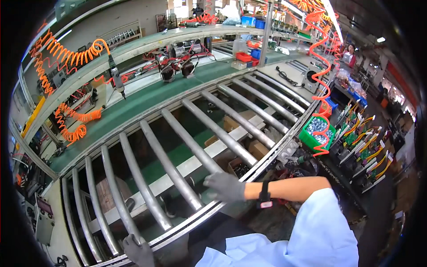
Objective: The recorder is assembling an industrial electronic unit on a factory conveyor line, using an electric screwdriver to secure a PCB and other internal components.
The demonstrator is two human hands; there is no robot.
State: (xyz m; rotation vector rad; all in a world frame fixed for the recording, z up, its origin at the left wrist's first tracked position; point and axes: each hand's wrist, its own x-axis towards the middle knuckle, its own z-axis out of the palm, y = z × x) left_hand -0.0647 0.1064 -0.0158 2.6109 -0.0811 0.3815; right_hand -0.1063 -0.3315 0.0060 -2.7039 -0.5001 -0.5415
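Hands (224, 187) (138, 251), roller conveyor (179, 178), green surface (133, 99), workshop (118, 20)

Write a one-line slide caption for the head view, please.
Left hand and right hand, both gloved, at the near edge of a roller conveyor, with a green strip beyond.

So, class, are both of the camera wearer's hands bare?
No, the left hand and right hand both wear grey gloves.
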